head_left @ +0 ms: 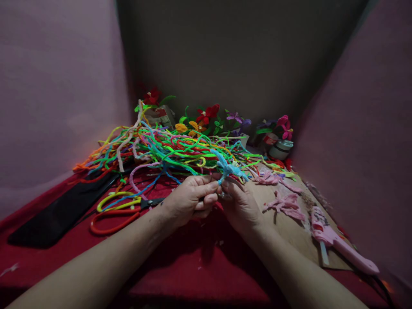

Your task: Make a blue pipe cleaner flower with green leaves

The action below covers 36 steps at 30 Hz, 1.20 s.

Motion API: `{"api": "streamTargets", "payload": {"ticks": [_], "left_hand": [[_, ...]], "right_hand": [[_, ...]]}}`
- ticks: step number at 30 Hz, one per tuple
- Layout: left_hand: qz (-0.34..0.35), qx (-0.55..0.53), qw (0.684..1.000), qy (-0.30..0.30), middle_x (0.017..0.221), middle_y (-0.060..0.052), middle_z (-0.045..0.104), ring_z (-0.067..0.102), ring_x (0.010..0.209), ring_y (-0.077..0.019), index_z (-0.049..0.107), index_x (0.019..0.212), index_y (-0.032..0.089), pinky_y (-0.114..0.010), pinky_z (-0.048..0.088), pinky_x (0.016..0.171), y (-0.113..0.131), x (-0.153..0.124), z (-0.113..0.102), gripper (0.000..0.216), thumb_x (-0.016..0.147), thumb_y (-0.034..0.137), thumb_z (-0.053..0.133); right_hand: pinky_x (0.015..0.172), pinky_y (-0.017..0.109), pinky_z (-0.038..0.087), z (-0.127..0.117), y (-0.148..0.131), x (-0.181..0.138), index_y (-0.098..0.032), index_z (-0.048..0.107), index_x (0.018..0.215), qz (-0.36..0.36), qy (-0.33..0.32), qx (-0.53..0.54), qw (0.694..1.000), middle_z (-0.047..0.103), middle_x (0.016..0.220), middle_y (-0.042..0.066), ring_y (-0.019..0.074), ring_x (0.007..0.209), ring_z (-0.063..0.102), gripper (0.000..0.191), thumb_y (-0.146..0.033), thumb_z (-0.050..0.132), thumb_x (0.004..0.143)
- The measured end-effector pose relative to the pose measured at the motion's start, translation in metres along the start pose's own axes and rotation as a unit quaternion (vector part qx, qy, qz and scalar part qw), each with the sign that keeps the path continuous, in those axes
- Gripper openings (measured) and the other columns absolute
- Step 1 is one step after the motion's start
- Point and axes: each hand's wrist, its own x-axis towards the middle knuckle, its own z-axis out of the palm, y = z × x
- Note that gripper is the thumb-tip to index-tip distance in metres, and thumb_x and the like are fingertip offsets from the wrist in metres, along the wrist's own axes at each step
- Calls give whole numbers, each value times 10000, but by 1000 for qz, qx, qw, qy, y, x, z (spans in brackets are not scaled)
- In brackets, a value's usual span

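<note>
Both hands meet above the front of the red cloth, around a light blue pipe-cleaner flower [232, 170] with a pale centre. My left hand [193, 198] pinches the flower's base between thumb and fingertips. From the other side, my right hand [240, 204] also has its thumb and fingers closed at the base, with the petals above them. Its fingertips are partly hidden. Just behind the hands lies a big tangled pile of coloured pipe cleaners [180, 148]. Scissors [127, 210] with one yellow and one red handle lie beside my left wrist.
A pink glue gun [341, 246] rests on a brown cardboard sheet [267, 193], near pink pipe-cleaner petals [285, 204]. A long black flat object [61, 210] lies at left. Finished flowers [207, 113] and a small jar [280, 149] stand at the back. Pale walls rise on both sides.
</note>
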Motion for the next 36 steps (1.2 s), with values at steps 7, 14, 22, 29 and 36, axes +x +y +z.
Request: {"api": "streamTargets", "payload": {"ticks": [7,14,22,29,36], "left_hand": [[8,56,998,34,453,85,392,221,319,-4,450,644,150,-142,192,327,0,0,-1,261,791,331,567],[68,232,967,82,534,55,451,349,380,-26,485,674,140,-160,259,380,3,-1,3,220,782,324,540],[181,421,879,129,634,33,486,428,585,-86,529,712,152,-192,344,532,-8,3,-1,162,803,278,486],[201,487,835,157,563,48,438,405,529,-77,480,634,165,-194,323,526,-10,3,-2,236,845,257,425],[183,438,868,148,540,49,446,406,490,-65,479,636,162,-178,329,486,-11,4,-5,254,853,283,428]], "right_hand": [[602,254,484,0,1,0,-179,703,769,0,23,-28,999,629,644,-2,116,593,556,131,-248,699,658],[623,282,490,-2,2,3,-187,709,778,-12,19,-30,999,658,687,8,142,640,585,114,-246,685,683],[629,288,492,-1,5,0,-192,709,806,-1,23,-36,999,690,737,13,155,654,607,128,-231,669,691],[586,285,500,0,5,1,-205,702,829,4,-1,-28,1000,674,692,10,151,610,598,123,-223,645,721],[568,270,495,-1,6,1,-193,694,818,-4,-3,-55,998,650,648,4,140,575,581,121,-251,656,719]]}}
